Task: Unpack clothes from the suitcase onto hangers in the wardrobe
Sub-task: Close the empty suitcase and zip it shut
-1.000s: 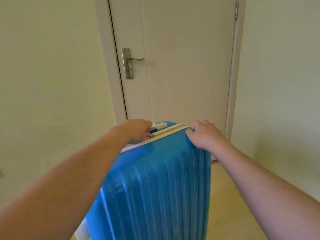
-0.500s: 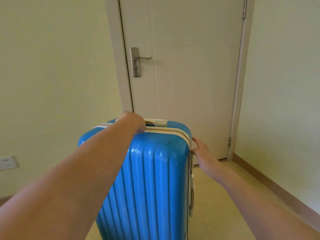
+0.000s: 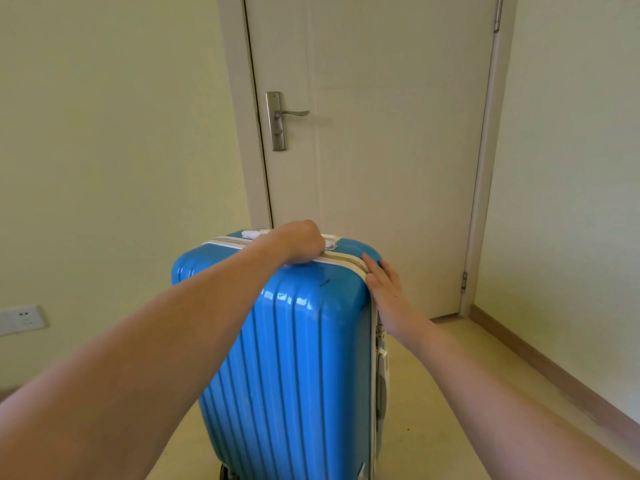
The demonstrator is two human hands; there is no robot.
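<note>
- The left hand (image 3: 301, 242), at the centre of the frame, has its grip curled down over the white top handle (image 3: 254, 233) of the suitcase, fingers clamped round it.
- The right hand (image 3: 382, 284), just right of centre, lies flat with straight fingers (image 3: 370, 263) against the upper right corner of the case; its grip is apart and holds nothing.
- The blue ribbed suitcase (image 3: 294, 358) stands upright and closed in the lower middle of the frame, a white frame band (image 3: 341, 259) running across its top and down its right edge.
- A side handle (image 3: 381, 379) shows on that right edge, and a wheel (image 3: 225, 474) at the bottom.
- The case stands on the pale floor (image 3: 433, 427).
- Behind it, in the upper middle, is a closed white door (image 3: 381, 133) with a metal lever handle (image 3: 287, 114).
- A wall socket (image 3: 20, 318) sits at the left edge.
</note>
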